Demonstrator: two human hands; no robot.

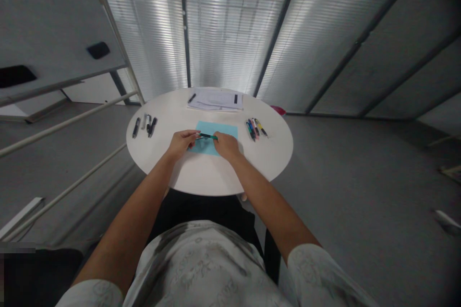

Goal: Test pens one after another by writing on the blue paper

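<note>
A dark pen with a green end (208,135) is stretched between my two hands, just above a light blue sheet of paper (218,127). My left hand (181,144) pinches its left end with the fingertips. The fingers of my right hand (226,145) are closed around the green end. Both hands are over the blue sheet's sides and cover parts of it. Whether the pen is capped is too small to tell.
The round white table (212,180) bears several coloured pens (255,128) at right and several dark and grey markers (148,122) at left. Printed papers (216,98) with a black pen (192,98) lie at the back. A whiteboard on a frame (61,14) stands left.
</note>
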